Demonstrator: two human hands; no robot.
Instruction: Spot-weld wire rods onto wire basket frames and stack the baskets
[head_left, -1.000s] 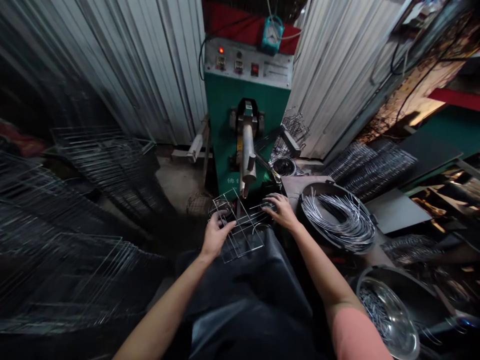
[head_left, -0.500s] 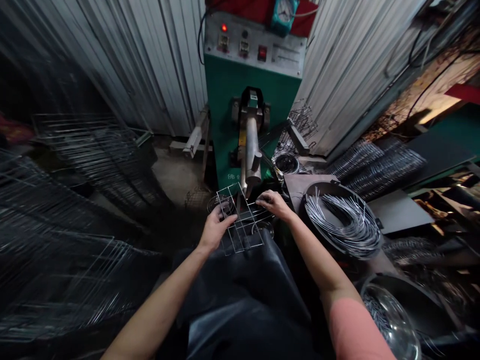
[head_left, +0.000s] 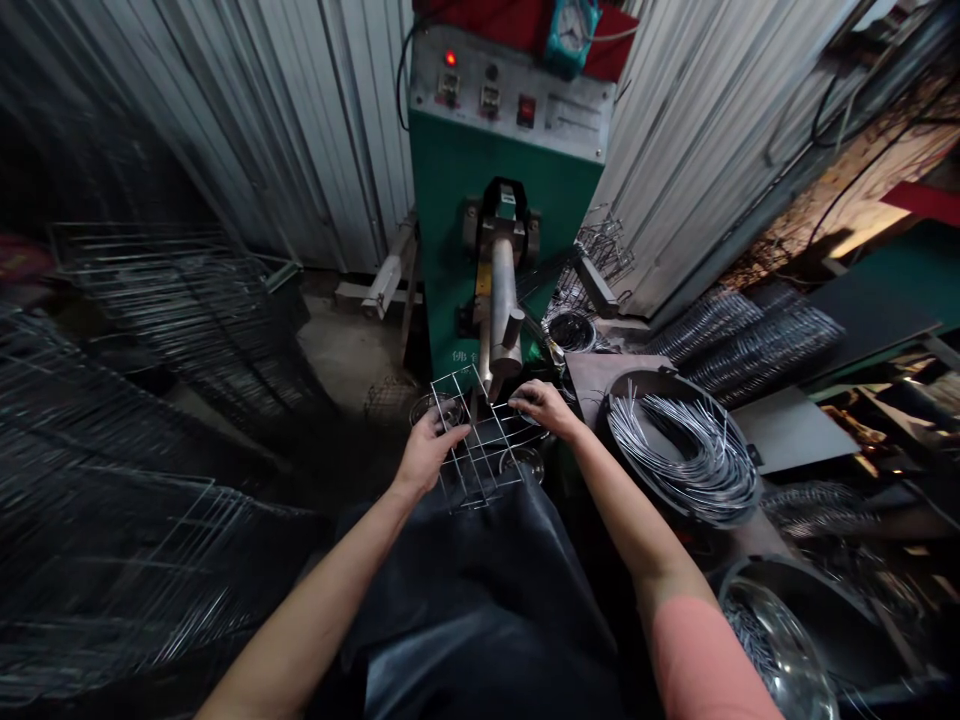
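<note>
A small wire grid [head_left: 480, 445] is tilted just below the tip of the metal electrode arm [head_left: 504, 300] of a green machine [head_left: 442, 170]. My left hand [head_left: 433, 448] grips the grid's left side, thumb on top and fingers beneath. At the grid's upper right, my right hand [head_left: 541, 405] is closed in a pinch close to the electrode tip. A thin wire seems to run from its fingertips to the grid, but the detail is too small to make out.
To the right, a round pan [head_left: 615, 440] holds curved wires, with a metal bowl [head_left: 810, 640] of small pieces nearer. Stacked wire racks [head_left: 187, 310] fill the left. A dark apron [head_left: 480, 600] covers my lap. A corrugated wall [head_left: 315, 120] stands behind the machine.
The view has shifted slightly. Both hands keep their holds, and the grid remains at the electrode tip with almost no movement.
</note>
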